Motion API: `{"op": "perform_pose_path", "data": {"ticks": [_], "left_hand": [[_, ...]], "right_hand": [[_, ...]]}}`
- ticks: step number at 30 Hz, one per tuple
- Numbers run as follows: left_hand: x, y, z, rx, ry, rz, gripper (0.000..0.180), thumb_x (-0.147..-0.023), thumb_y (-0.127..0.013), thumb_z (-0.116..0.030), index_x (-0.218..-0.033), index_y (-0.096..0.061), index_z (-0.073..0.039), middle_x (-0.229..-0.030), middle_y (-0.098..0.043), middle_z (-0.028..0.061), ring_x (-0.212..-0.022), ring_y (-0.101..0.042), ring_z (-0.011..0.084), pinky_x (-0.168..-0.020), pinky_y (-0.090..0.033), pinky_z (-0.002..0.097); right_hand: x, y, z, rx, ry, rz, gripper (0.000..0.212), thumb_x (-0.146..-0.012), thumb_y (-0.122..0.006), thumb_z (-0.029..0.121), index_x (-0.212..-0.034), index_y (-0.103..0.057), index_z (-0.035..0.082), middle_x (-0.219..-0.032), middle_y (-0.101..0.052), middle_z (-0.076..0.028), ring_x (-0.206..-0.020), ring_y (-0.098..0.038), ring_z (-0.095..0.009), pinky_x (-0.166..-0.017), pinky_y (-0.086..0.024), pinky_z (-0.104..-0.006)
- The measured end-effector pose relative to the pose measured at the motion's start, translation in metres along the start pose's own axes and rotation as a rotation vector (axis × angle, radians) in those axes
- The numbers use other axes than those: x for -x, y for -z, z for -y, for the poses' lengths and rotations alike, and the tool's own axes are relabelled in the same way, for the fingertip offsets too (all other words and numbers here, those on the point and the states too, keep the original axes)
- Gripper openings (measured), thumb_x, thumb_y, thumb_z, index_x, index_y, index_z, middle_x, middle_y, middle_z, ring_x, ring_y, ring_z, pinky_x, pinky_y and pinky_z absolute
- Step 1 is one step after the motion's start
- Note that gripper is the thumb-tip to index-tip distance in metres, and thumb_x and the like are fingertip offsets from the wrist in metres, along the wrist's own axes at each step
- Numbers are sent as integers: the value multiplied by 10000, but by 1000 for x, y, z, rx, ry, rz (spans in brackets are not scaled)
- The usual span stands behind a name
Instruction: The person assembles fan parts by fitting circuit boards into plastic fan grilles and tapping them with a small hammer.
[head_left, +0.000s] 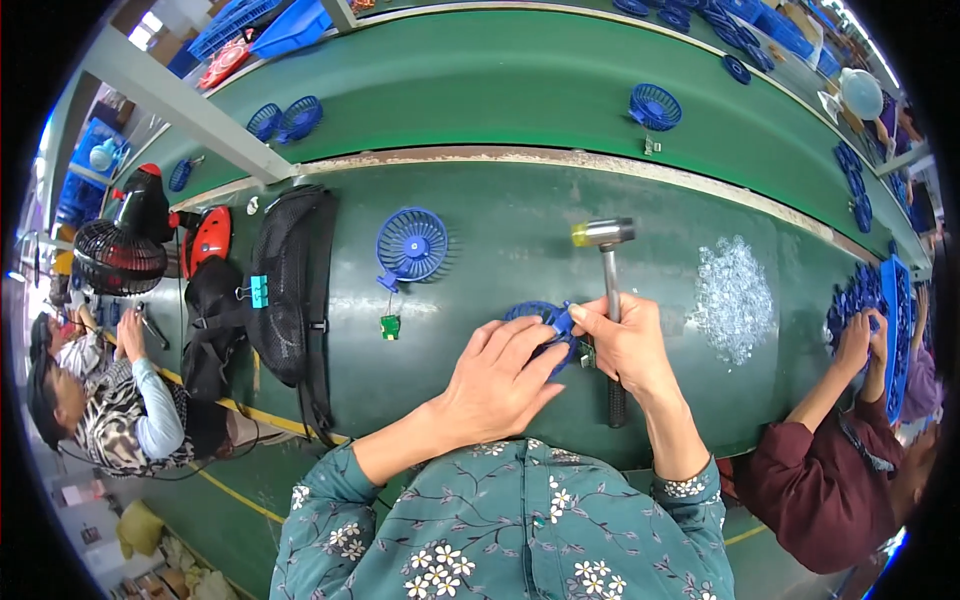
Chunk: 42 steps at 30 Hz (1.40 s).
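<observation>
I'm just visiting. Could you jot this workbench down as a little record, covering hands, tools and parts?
Left hand: laid over a blue fan part
Right hand: thumb and fingers at that part's blue end
Hammer: handle passes beneath the right hand; whether held is unclear
Second fan part: further left, green circuit board below it
Loose pieces: small, clear, spread in a heap, right
Bag: black mesh, left, teal clip
</observation>
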<state>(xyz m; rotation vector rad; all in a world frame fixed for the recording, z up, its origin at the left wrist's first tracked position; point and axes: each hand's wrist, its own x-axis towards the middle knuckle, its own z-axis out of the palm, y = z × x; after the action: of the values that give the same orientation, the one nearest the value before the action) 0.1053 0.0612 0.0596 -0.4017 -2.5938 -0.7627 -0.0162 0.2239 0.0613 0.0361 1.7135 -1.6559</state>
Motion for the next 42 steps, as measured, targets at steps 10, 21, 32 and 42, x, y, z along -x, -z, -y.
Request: {"op": "perform_pose_path", "data": {"ticks": [10,21,32,42], "left_hand": [[10,-21,18,-125,92,-44,401,-699,-796,-175,-1076,-684,-95,-1138,-611,86,-1101,-570,321,-828,-459,442],[12,-12,18,-56,124,-36,419,-683,-819,-145,-1074,-680,-92,-1141,-618,82,-1111,-575,326,-838,-476,444],[2,-5,13,-173,271,126,843,-666,-837,-343,-1331,-447,-2,-1263,-488,175,-1078,-507,372,-870,-416,482],[6,0,24,161,280,77,812,-666,-822,-208,-1344,-420,-14,-1279,-485,195,-1152,-505,386,-988,-430,467]], "right_hand": [[15,16,-1,596,402,-163,366,-922,-673,177,-1209,-601,-39,-943,-648,-188,-758,-618,-247,-660,-478,-361],[30,31,-30,860,443,-295,232,-972,-579,188,-1099,-617,-2,-734,-612,-237,-681,-615,-433,-583,-481,-459],[-25,46,-14,831,314,-434,215,-885,-657,147,-971,-600,-42,-767,-660,-217,-717,-658,-352,-662,-473,-455],[3,31,0,-239,-22,59,162,-890,-694,53,-1011,-634,-35,-744,-639,-64,-374,-366,-18,-316,-240,-205]]}}
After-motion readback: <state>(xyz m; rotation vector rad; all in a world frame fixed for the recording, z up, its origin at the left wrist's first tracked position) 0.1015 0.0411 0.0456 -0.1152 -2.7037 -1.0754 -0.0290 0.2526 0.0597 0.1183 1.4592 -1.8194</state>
